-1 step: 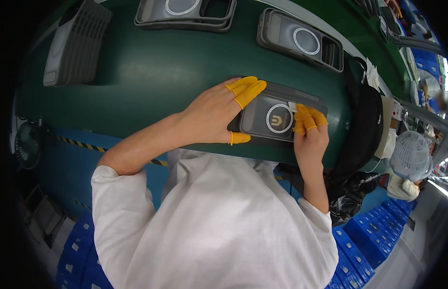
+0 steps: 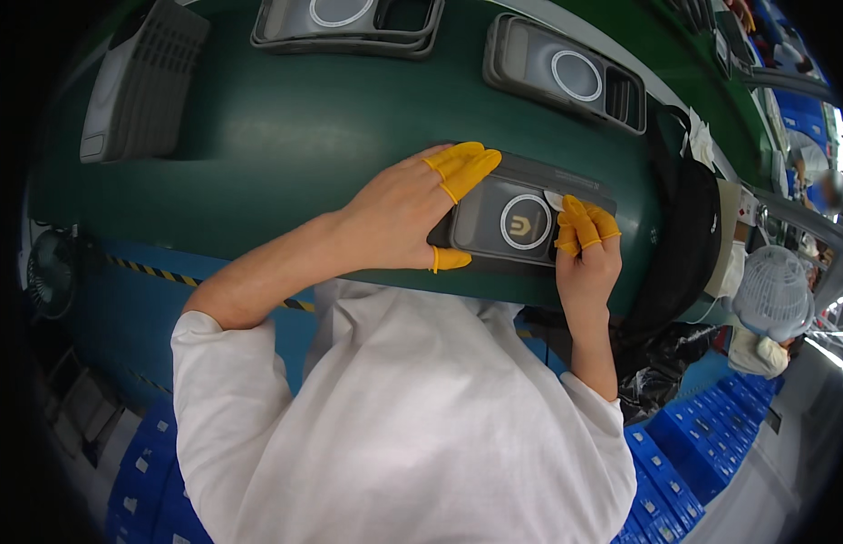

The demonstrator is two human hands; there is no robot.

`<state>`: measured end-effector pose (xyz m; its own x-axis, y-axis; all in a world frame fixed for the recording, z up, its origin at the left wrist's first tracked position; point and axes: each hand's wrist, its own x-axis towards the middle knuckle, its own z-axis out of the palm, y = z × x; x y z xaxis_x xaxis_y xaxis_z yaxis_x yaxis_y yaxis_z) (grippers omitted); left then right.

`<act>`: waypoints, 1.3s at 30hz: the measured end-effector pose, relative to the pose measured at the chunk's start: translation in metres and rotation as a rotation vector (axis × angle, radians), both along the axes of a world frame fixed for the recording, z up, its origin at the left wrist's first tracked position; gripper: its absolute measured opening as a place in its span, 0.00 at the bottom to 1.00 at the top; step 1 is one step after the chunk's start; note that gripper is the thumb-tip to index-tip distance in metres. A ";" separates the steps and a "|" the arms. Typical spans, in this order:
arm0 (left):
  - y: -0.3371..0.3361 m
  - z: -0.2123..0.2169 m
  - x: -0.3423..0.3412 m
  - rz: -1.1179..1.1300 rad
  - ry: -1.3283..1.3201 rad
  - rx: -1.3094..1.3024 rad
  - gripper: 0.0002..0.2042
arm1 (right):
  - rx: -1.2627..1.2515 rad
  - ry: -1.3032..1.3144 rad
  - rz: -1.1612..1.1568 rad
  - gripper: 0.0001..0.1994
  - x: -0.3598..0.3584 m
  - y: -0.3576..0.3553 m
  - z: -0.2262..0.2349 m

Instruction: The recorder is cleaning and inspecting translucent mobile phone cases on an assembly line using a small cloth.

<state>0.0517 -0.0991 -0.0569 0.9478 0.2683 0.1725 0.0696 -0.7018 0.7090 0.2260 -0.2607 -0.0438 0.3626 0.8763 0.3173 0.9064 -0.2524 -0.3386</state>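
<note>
A grey see-through phone case [image 2: 480, 220] with a white ring and a gold emblem lies on a dark flat block [image 2: 539, 170] at the table's front edge. My left hand [image 2: 408, 213] grips its left end, fingers on the far edge and thumb on the near edge. Yellow finger cots cover the thumb and two fingertips. Over the right end of the case, my right hand [image 2: 586, 249], also in yellow finger cots, pinches a small thin white piece [image 2: 553, 199]. Whether that piece is cloth or plastic I cannot tell. The fingers hide the right end of the case.
More phone cases [image 2: 571, 72] lie at the far right of the green table [image 2: 285, 118]. Others [image 2: 349, 36] lie at far centre, and a stack [image 2: 136, 91] stands at far left. A black bag [image 2: 689, 227] hangs over the right edge, near a white fan [image 2: 773, 290].
My right hand has shifted slightly right, and more of the white piece shows beside the fingers. The left hand and the phone case stay in place.
</note>
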 end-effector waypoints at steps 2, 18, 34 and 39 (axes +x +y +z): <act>0.002 0.002 0.001 -0.006 0.040 0.022 0.41 | 0.023 0.044 -0.036 0.17 -0.005 0.003 0.001; 0.002 -0.001 0.002 -0.005 0.002 0.036 0.40 | -0.050 -0.122 0.234 0.10 -0.001 0.029 0.001; 0.001 0.001 0.001 0.011 0.044 0.021 0.39 | -0.113 -0.108 0.142 0.12 -0.004 0.002 0.006; 0.002 -0.001 0.002 0.003 -0.030 0.070 0.39 | -0.118 -0.045 0.279 0.10 -0.022 0.033 0.011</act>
